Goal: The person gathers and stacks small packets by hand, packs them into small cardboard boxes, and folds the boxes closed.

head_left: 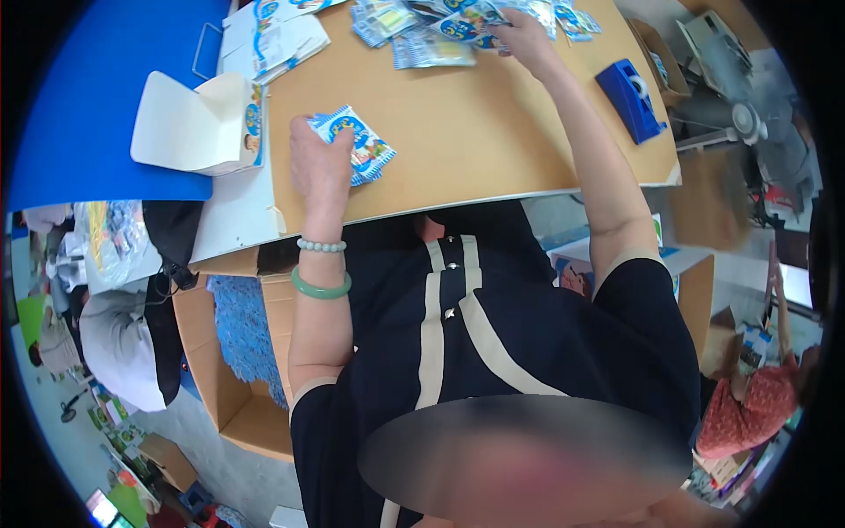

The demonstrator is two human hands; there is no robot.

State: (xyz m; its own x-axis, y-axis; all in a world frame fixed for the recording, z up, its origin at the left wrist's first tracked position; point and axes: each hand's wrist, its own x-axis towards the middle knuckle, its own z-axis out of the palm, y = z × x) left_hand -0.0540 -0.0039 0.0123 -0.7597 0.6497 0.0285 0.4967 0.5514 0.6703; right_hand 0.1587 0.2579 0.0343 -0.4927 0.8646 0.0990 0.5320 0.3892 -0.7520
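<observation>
My left hand [321, 163] is closed around a small stack of blue-and-white printed packets [361, 145], held just above the table near its left front edge. Farther off, my right hand [526, 44] pinches a similar packet [475, 25] at the pile of packets [431, 51] along the table's far side. To the left of my left hand stands a white box [198, 128] with its lid raised and a printed blue side. Its inside is partly hidden from this angle.
A blue tape dispenser [630, 101] sits at the table's right. Flat printed cartons [282, 44] lie at the far left, beside a blue surface [106, 106]. Below the table edge is an open cardboard box [238, 414] with blue material. Other people [753, 409] are nearby.
</observation>
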